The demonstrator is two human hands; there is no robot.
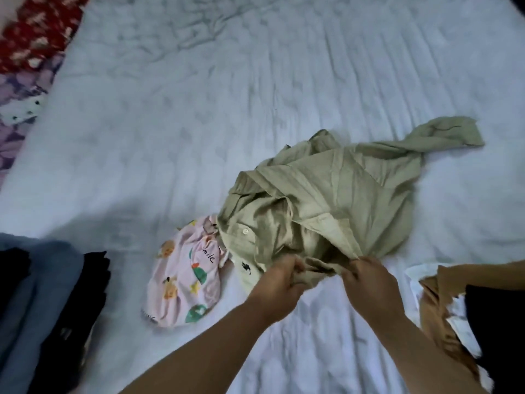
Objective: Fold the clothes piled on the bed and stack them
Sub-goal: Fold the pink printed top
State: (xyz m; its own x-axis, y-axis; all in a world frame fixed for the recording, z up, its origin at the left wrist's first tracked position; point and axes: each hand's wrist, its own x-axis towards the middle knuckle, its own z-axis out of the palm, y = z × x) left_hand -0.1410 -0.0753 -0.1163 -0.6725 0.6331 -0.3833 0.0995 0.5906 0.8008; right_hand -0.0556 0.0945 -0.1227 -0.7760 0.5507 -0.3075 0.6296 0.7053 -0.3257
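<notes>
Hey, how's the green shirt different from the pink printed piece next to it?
The green shirt is plain khaki-green with a button and a small logo; the pink printed piece carries cartoon shapes and lettering. The shirt is larger, sprawling with a sleeve flung out; the pink piece is a compact bundle. Left hand and right hand grip the shirt; nothing touches the pink piece. Both lie unfolded on the bed.

A crumpled button-up shirt (326, 200) lies on the bed (170, 123) right of centre, one sleeve trailing away toward the far right. Just left of it, its edge tucked under the shirt's near-left corner, sits a small printed garment (184, 282). Both hands meet at the shirt's near edge, the left hand (279, 277) beside the right hand (369, 282). A stack of folded clothes (48, 308) rests at the near left; a heap of unfolded clothes (454, 308) lies at the near right. Patterned bedding (28, 52) runs along the far left.
</notes>
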